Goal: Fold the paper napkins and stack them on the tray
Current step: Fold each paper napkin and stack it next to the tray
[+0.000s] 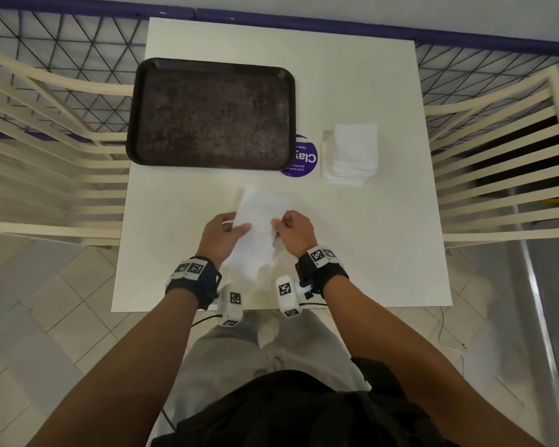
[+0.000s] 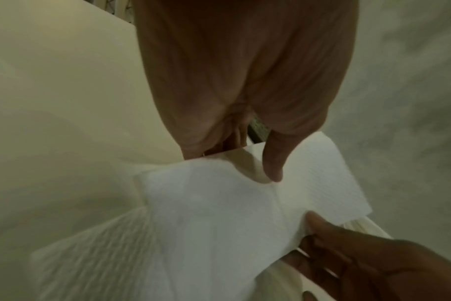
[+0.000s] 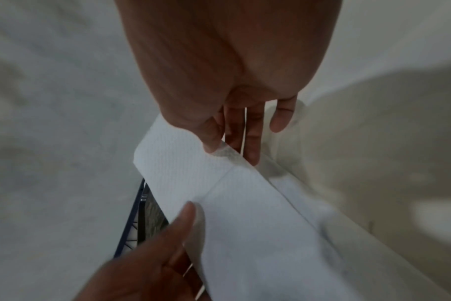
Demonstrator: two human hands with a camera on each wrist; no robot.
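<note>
A white paper napkin (image 1: 259, 221) hangs in the air over the near middle of the table, held between both hands. My left hand (image 1: 229, 230) pinches its left edge, thumb on top, fingers underneath. My right hand (image 1: 289, 225) pinches the right edge the same way. The napkin (image 2: 219, 213) shows a crease line in the left wrist view, and that crease also crosses the napkin (image 3: 232, 193) in the right wrist view. A dark brown tray (image 1: 162, 101) lies at the far left of the table with nothing on it. A pile of white napkins (image 1: 350, 153) sits to its right.
A round purple sticker (image 1: 305, 159) lies between tray and pile. The white table (image 1: 368, 237) is flanked by cream slatted chairs (image 1: 46, 175) on the left and right (image 1: 497, 175). Tiled floor lies below.
</note>
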